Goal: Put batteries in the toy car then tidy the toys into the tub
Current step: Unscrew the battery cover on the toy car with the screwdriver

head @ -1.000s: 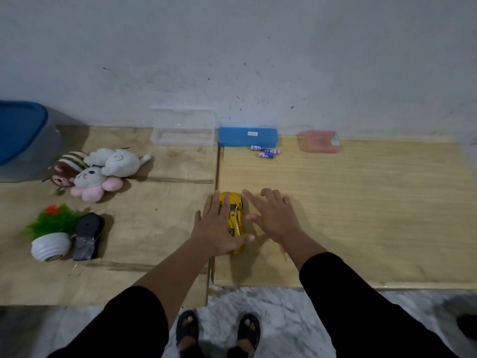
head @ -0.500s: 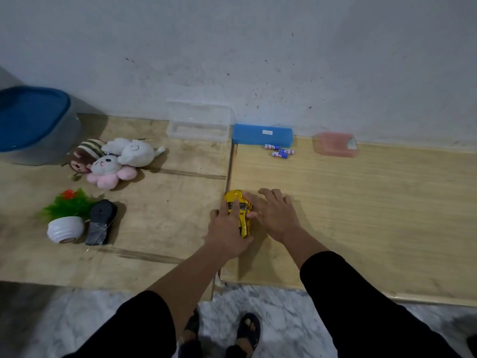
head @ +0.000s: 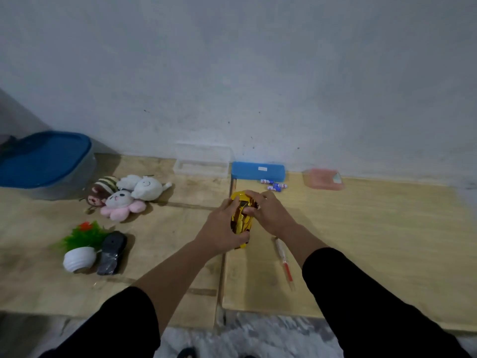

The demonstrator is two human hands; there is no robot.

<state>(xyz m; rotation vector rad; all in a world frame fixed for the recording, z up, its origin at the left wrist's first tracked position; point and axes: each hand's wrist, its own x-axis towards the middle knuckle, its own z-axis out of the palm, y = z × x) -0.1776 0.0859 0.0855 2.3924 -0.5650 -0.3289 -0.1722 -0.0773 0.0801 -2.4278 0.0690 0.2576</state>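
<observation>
A shiny yellow toy car (head: pixel 242 218) is held between both hands above the wooden table (head: pixel 374 241). My left hand (head: pixel 222 228) grips its left side and my right hand (head: pixel 271 215) grips its right side and roof. Three small blue-and-white batteries (head: pixel 275 184) lie near the wall beside a blue box (head: pixel 258 171). A red-handled screwdriver (head: pixel 284 260) lies on the table under my right forearm. A grey tub with a blue lid (head: pixel 44 164) stands at the far left. Three plush toys (head: pixel 124 196) lie in a heap next to it.
A clear plastic box (head: pixel 202 164) and a pink box (head: pixel 322 179) stand against the wall. A small potted plant in a white pot (head: pixel 80 251) and a black remote (head: pixel 112 253) sit at the front left. Marble floor shows below the table edge.
Both hands went from lying flat beside the car to closing on it and lifting it off the table. The screwdriver, hidden before, now shows under my right forearm.
</observation>
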